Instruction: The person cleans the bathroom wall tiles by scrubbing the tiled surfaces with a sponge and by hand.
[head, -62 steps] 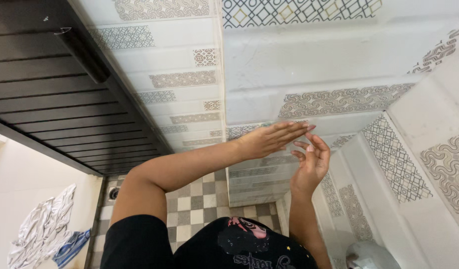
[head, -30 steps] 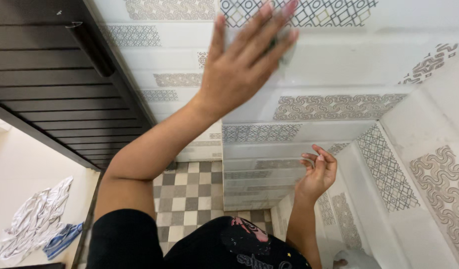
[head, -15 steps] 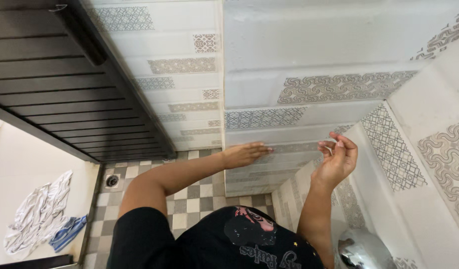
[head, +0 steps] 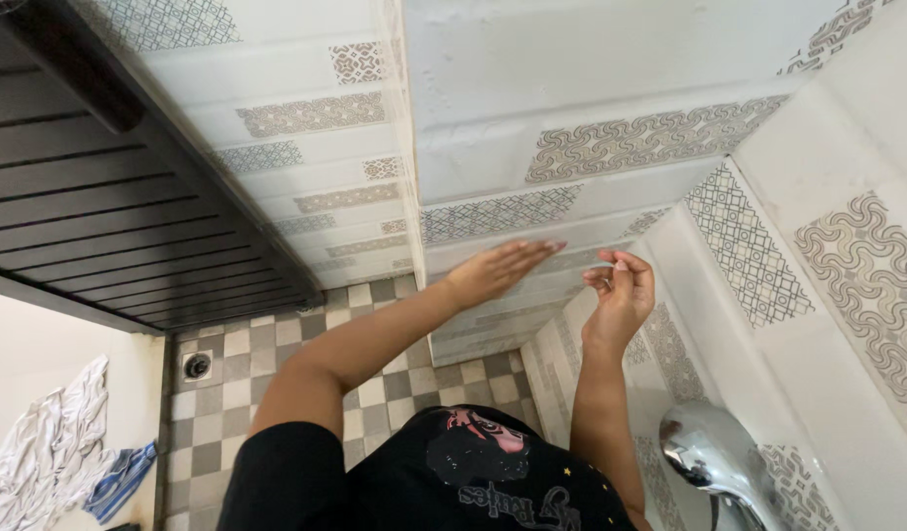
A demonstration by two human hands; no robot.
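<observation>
My left hand point(head: 498, 267) is held out flat with fingers together, palm toward the white patterned wall tiles point(head: 572, 147), close to the wall corner. My right hand point(head: 621, 295) is raised beside it, fingers loosely curled and thumb near the fingertips; I see nothing held in it. Both forearms reach up from my black printed shirt point(head: 473, 482). Whether the left palm touches the tiles I cannot tell.
A dark slatted door point(head: 109, 216) stands at the left. The checkered floor point(head: 237, 383) has a round drain point(head: 196, 366). Crumpled cloths point(head: 60, 452) lie at the lower left. A chrome tap point(head: 714, 462) juts out at the lower right.
My left hand swept up high across the wall, then came back down low near the corner. My right hand stayed raised, rising slightly.
</observation>
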